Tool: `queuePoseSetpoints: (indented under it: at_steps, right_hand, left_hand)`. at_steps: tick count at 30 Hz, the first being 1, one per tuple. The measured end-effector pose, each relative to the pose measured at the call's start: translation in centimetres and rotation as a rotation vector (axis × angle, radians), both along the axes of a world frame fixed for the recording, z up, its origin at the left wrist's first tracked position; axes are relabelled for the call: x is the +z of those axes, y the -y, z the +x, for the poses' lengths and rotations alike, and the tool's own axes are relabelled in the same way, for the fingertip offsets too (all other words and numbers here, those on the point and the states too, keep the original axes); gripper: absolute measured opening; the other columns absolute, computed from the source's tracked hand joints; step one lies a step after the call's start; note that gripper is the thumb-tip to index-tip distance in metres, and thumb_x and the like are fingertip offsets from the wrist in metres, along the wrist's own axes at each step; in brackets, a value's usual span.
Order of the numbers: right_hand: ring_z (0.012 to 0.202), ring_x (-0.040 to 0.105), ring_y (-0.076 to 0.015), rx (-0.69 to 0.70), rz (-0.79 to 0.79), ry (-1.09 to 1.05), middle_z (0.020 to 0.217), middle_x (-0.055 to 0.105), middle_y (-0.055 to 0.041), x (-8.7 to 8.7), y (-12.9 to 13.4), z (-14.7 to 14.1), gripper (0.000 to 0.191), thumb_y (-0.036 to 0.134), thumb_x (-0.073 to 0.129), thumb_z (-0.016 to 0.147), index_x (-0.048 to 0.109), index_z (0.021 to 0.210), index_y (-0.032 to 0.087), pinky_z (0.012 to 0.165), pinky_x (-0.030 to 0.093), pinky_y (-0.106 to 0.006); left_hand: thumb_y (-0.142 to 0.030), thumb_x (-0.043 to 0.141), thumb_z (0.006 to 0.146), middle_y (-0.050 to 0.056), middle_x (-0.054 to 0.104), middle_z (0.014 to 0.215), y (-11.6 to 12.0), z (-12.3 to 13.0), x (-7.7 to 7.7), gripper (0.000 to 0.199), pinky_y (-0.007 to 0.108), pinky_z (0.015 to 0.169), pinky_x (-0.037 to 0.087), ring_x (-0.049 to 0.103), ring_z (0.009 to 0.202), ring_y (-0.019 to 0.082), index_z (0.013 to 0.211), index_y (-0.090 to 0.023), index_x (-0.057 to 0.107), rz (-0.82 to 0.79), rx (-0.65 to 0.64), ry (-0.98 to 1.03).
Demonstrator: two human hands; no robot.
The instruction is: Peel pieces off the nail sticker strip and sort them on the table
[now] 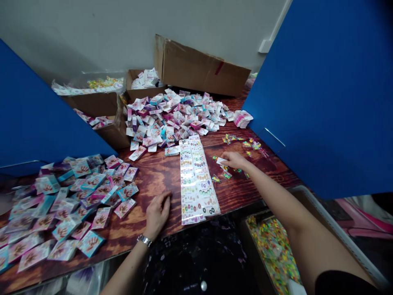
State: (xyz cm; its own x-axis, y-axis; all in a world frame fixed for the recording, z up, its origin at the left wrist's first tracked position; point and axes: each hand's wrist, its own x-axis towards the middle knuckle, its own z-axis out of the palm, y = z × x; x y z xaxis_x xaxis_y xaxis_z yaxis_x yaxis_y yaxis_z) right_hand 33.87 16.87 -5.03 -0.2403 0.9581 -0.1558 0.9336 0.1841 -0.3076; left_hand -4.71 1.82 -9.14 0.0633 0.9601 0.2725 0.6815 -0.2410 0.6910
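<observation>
**What's around you?**

The biggest things are a wood-grain table and the two blue panels that stand at its left and right. A cardboard box leans at the far edge, and a bin of colourful small packets sits below the near right edge.

**And on the table?**

There's a big heap of packaged cards at the far side, with a pink stack of cards at its right. A spread of cards printed with hands covers the left. A long row of nail-sticker sheets lies in the middle.

**Your grips?**

My left grip lies apart, palm down on the table just left of the sheets, with a metal wristwatch on the wrist. My right grip is together on a small white card, right of the sheets, among scattered shiny packets.
</observation>
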Motion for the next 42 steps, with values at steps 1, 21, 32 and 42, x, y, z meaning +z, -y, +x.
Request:
queuePoseSetpoints:
  at_steps: [1,21,32,42]
  right_hand:
    - [0.076,0.064,-0.0184,0.009,0.006,0.012,0.083,0.071,-0.0023,0.0,-0.1,0.0,0.016,0.034,0.064,0.082,0.068,0.092,0.022,0.062,0.039,-0.025]
    - [0.082,0.065,-0.0237,-0.120,0.054,0.202,0.091,0.071,-0.0095,0.4,1.7,-2.1,0.023,0.042,0.057,0.086,0.064,0.091,0.021,0.058,0.035,-0.027]
    - [0.072,0.068,-0.0216,-0.152,0.242,-0.129,0.081,0.071,-0.0028,3.5,10.5,-4.1,0.028,0.049,0.046,0.092,0.059,0.093,0.024,0.058,0.039,-0.027]
    - [0.095,0.068,-0.0223,-0.198,0.095,-0.466,0.106,0.072,-0.0030,1.7,17.3,-5.7,0.026,0.042,0.050,0.091,0.062,0.109,0.026,0.080,0.052,-0.032]
  left_hand:
    - [-0.035,0.047,0.092,0.006,0.072,0.098,0.0,0.0,0.0,0.027,0.032,0.082,0.053,0.067,0.088,0.020,0.104,-0.020,0.066,0.002,0.001,0.001]
    - [-0.027,0.044,0.092,0.006,0.072,0.099,-4.0,0.1,2.2,0.025,0.031,0.080,0.053,0.067,0.087,0.020,0.105,-0.019,0.065,-0.003,-0.113,-0.041]
    - [-0.030,0.054,0.086,0.019,0.036,0.149,-18.1,2.3,3.5,0.059,0.051,0.110,0.029,0.024,0.139,0.037,0.139,-0.009,0.042,0.087,-0.078,-0.549]
    - [-0.044,0.048,0.092,0.019,0.058,0.112,-15.7,2.1,2.3,0.039,0.046,0.097,0.038,0.049,0.112,0.033,0.111,-0.012,0.059,0.031,-0.074,-0.513]
